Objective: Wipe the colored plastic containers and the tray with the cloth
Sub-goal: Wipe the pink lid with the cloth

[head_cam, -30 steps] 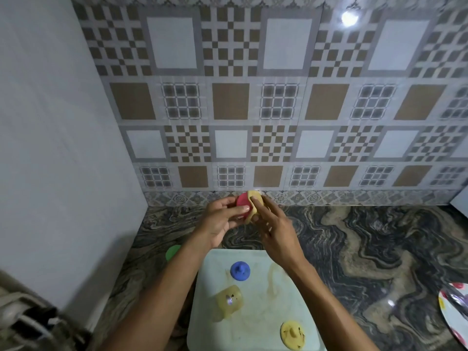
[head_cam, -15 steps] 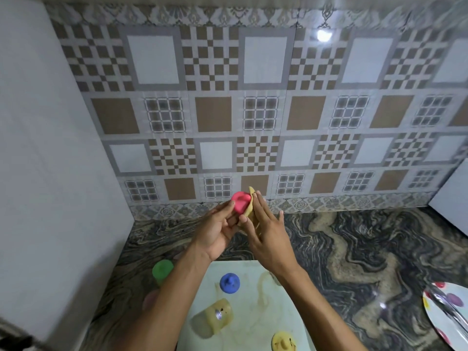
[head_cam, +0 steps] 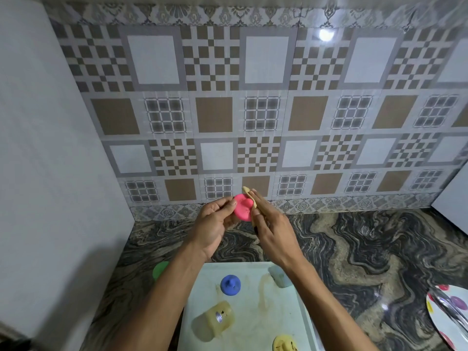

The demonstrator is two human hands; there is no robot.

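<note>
My left hand [head_cam: 215, 224] holds a pink plastic lid [head_cam: 242, 210] by its edge, raised above the counter. My right hand [head_cam: 272, 229] presses a yellow cloth [head_cam: 250, 198] against the lid's right side. Below the hands lies the pale tray [head_cam: 253, 325] with yellow smears. On it are a blue lid [head_cam: 230, 285], a yellowish clear container [head_cam: 215, 320] on its side, a yellow lid [head_cam: 283, 343] at the bottom edge and a clear bluish container [head_cam: 279, 277] partly hidden by my right forearm.
A green container [head_cam: 160, 271] stands on the marble counter [head_cam: 367, 249] left of the tray. A spotted plate [head_cam: 448, 315] with a metal utensil lies at the right edge. A white wall closes the left side and tiles the back.
The camera has tilted up and the hands have stayed raised. The pink lid has turned so more of its face shows, and the cloth has slid to its right edge.
</note>
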